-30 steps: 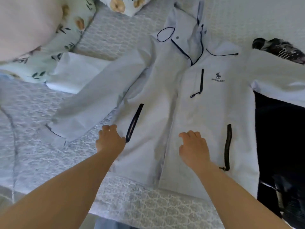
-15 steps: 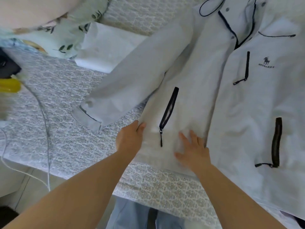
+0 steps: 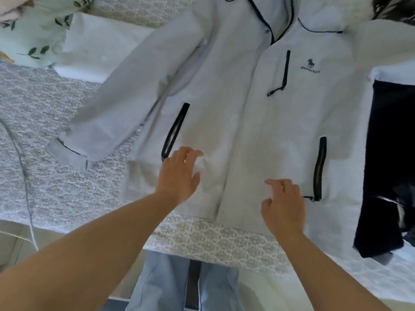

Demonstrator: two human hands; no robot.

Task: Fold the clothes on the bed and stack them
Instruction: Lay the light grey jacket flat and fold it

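Pale grey zip-front jacket (image 3: 235, 113) is spread flat, front up, on the patterned grey bedspread (image 3: 56, 176); left hand (image 3: 179, 176) and right hand (image 3: 284, 205), fingers loosely extended, nothing gripped, are seen at its lower front.

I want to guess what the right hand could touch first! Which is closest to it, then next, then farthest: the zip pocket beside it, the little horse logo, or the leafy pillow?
From the right hand:
1. Zip pocket, just to its right on the white jacket.
2. Horse logo, farther up the chest.
3. Leafy pillow, far off at the top left corner.
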